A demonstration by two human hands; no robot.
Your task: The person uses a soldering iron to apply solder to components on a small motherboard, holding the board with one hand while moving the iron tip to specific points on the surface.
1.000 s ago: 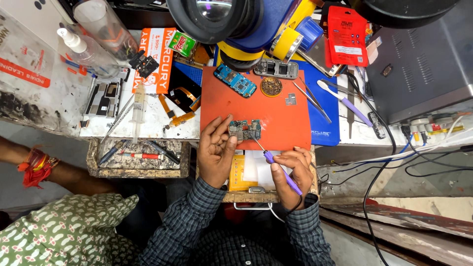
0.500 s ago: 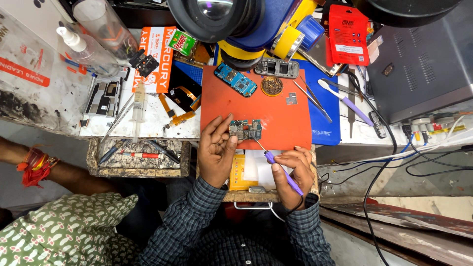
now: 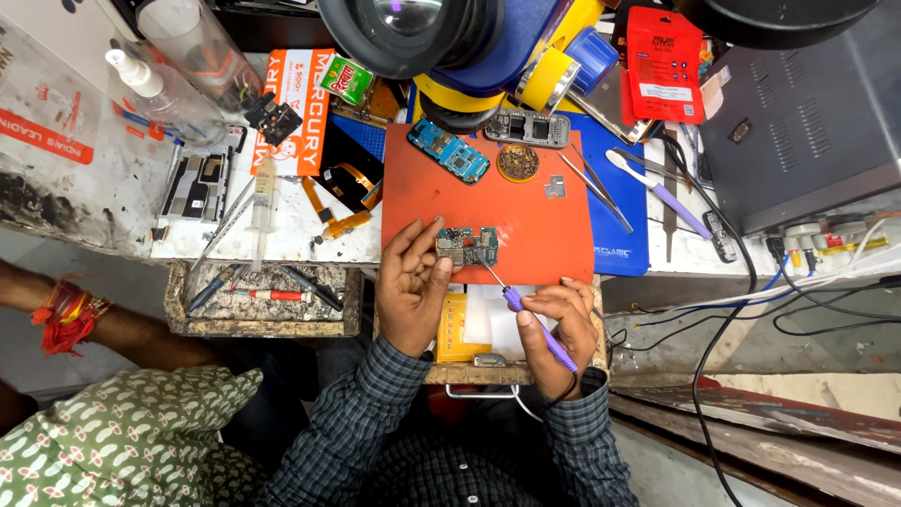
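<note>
A small green circuit board (image 3: 466,245) lies near the front edge of an orange work mat (image 3: 507,202). My left hand (image 3: 411,289) rests beside it, thumb and fingertips pressing on the board's left end. My right hand (image 3: 554,330) grips a purple-handled soldering iron (image 3: 530,319), whose thin metal tip reaches up-left to the board's right side. A blue phone board (image 3: 449,150), a grey phone frame (image 3: 526,129) and a round brass tip cleaner (image 3: 517,161) sit at the mat's far end.
A microscope head (image 3: 422,33) hangs over the mat. Tweezers (image 3: 591,188) and a purple tool (image 3: 662,194) lie on a blue mat at right. A tool tray (image 3: 263,300) sits left. Another person's arm (image 3: 103,324) with a red wrist thread reaches in at left. Cables trail right.
</note>
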